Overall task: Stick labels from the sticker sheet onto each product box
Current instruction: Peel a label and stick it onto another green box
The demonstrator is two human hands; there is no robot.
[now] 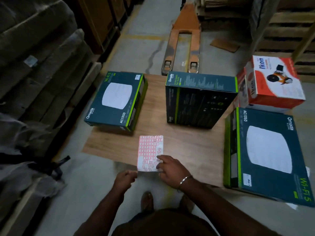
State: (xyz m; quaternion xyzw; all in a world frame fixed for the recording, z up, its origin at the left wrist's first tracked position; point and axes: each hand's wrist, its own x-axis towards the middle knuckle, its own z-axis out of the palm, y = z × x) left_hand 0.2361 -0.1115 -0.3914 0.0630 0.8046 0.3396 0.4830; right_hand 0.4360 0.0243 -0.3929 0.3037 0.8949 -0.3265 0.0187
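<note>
- Sticker sheet (150,153): flat at the near edge of the wooden surface (187,142), several labels gone.
- Left hand (125,180): curled, pinching the sheet's near corner.
- Right hand (172,169): fingers spread, pressing the sheet.
- Four product boxes: left box (117,101), middle box (199,99), right box (265,154), orange box (272,82).

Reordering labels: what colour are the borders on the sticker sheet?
Red borders on the white sticker sheet, head view.

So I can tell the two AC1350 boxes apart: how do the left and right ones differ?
The left AC1350 box shows its Wi-Fi 5 heading at the far end; the right AC1350 box has it at the near end. The left one appears smaller and sits farther away. Both lie flat, teal with green edges and a white disc picture.
</note>
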